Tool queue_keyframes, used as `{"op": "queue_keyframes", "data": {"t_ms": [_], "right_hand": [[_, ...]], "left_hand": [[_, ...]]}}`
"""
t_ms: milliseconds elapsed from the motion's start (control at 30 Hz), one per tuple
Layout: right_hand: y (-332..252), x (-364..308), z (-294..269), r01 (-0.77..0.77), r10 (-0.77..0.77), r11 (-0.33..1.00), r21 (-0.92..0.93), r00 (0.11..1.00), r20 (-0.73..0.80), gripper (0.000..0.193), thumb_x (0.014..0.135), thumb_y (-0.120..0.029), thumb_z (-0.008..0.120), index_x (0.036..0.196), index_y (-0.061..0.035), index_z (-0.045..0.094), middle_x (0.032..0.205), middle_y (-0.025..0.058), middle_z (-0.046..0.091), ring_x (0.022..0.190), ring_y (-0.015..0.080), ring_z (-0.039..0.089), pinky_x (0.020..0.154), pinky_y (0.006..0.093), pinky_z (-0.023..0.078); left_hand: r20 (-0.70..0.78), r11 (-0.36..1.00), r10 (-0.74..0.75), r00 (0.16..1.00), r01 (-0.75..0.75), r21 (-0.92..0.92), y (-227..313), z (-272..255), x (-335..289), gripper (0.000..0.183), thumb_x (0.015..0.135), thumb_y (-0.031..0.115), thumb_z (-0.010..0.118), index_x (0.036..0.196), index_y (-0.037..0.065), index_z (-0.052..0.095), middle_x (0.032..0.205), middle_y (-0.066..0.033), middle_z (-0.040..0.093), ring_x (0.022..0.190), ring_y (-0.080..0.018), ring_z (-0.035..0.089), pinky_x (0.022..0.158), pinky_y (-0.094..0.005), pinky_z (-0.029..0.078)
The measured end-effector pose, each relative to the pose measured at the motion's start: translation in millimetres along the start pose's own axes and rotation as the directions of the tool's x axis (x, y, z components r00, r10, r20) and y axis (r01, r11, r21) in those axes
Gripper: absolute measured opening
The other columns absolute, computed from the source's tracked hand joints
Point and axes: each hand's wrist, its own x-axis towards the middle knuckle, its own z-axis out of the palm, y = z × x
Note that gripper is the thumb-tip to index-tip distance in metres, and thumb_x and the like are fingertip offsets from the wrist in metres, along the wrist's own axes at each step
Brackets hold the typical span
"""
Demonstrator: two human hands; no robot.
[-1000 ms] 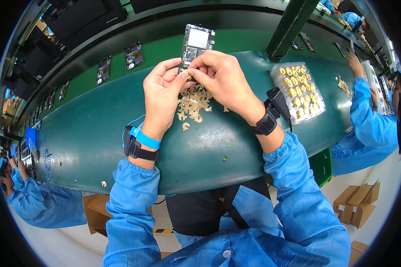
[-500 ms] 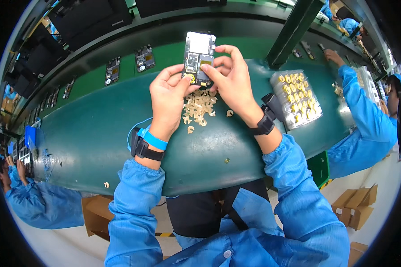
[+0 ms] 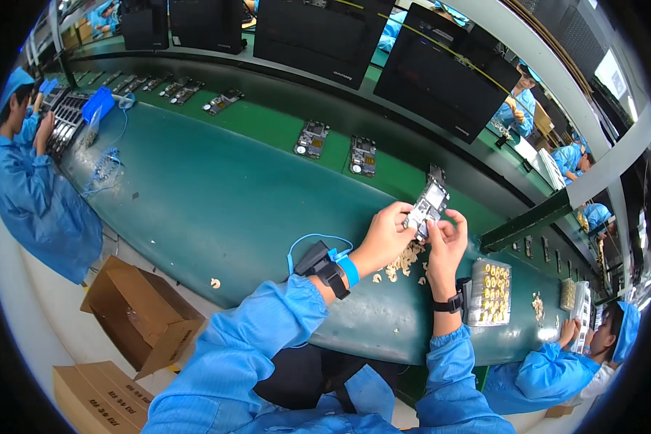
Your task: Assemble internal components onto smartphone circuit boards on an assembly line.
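Observation:
A phone circuit board [image 3: 435, 196] with a silvery metal shield is held up over the far side of the green table. My left hand [image 3: 385, 235] is closed on its left lower edge, thumb and fingers pinching it. My right hand [image 3: 447, 249] grips the lower right part, its thumb against the face of the board. Just below the hands lies a loose pile of small pale curved pieces [image 3: 401, 266], partly hidden by my right hand. Right of my right wrist stands a clear tray of yellow round parts [image 3: 490, 293].
Circuit boards [image 3: 311, 139] lie along the green strip [image 3: 267, 134] beyond the table [image 3: 217, 188]. Dark monitors [image 3: 318, 36] line the back. A green post [image 3: 528, 220] rises right of my hands. Co-workers sit at left [image 3: 36, 181] and right [image 3: 550, 376]. Cardboard boxes [image 3: 141, 311] stand at lower left.
The view has swung left, so the table and my hands appear farther right. Both hands still hold the board, which now leans to the right.

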Motion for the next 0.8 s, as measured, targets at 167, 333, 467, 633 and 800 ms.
{"op": "queue_keyframes", "data": {"t_ms": [167, 333, 467, 633, 800], "right_hand": [[1, 0, -6, -0.057, 0.058, 0.997, 0.055, 0.998, -0.015, 0.037, 0.097, 0.005, 0.069, 0.125, -0.0054, 0.048, 0.086, 0.0031, 0.064, 0.073, 0.0070, 0.064, 0.060, 0.0214, 0.054], [1, -1, -6, -0.047, 0.048, 0.997, 0.063, 0.999, -0.009, 0.036, 0.096, 0.005, 0.070, 0.124, -0.0049, 0.048, 0.089, 0.0029, 0.065, 0.074, 0.0072, 0.064, 0.059, 0.0210, 0.052], [8, 3, -7, -0.018, 0.018, 0.996, 0.089, 1.000, 0.003, 0.036, 0.097, 0.003, 0.071, 0.124, -0.0050, 0.048, 0.091, 0.0043, 0.067, 0.078, 0.0080, 0.065, 0.059, 0.0214, 0.052], [-3, 7, -6, -0.018, 0.019, 0.983, 0.185, 1.000, -0.005, 0.037, 0.096, 0.002, 0.072, 0.124, -0.0041, 0.049, 0.092, 0.0057, 0.067, 0.078, 0.0090, 0.067, 0.058, 0.0212, 0.054], [-9, 2, 0, -0.019, 0.022, 0.981, 0.193, 1.000, -0.013, 0.034, 0.095, 0.002, 0.072, 0.121, -0.0027, 0.050, 0.093, 0.0058, 0.067, 0.080, 0.0080, 0.067, 0.060, 0.0205, 0.055]], "left_hand": [[0.026, 0.997, -0.048, 0.999, 0.050, -0.055, 0, 3, 0, 0.038, 0.096, -0.011, 0.060, 0.133, -0.010, 0.051, 0.114, -0.0183, 0.073, 0.101, -0.0200, 0.074, 0.087, -0.0309, 0.062], [0.012, 0.997, -0.047, 0.999, 0.048, -0.056, 2, 2, 0, 0.042, 0.096, -0.013, 0.061, 0.135, -0.011, 0.048, 0.116, -0.0185, 0.071, 0.103, -0.0204, 0.073, 0.089, -0.0331, 0.063], [0.060, 0.994, -0.090, 0.994, 0.093, -0.057, 11, -3, 2, 0.042, 0.095, -0.013, 0.062, 0.135, -0.010, 0.050, 0.120, -0.0197, 0.070, 0.103, -0.0216, 0.073, 0.090, -0.0331, 0.062], [0.066, 0.976, -0.151, 0.986, 0.160, -0.147, 28, -2, 6, 0.039, 0.099, -0.006, 0.059, 0.138, -0.008, 0.051, 0.123, -0.0194, 0.071, 0.108, -0.0229, 0.073, 0.093, -0.0340, 0.063], [0.053, 0.978, -0.163, 0.985, 0.168, -0.122, 35, -1, 1, 0.039, 0.101, -0.006, 0.057, 0.139, -0.009, 0.050, 0.125, -0.0195, 0.070, 0.110, -0.0229, 0.072, 0.094, -0.0348, 0.063]]}}
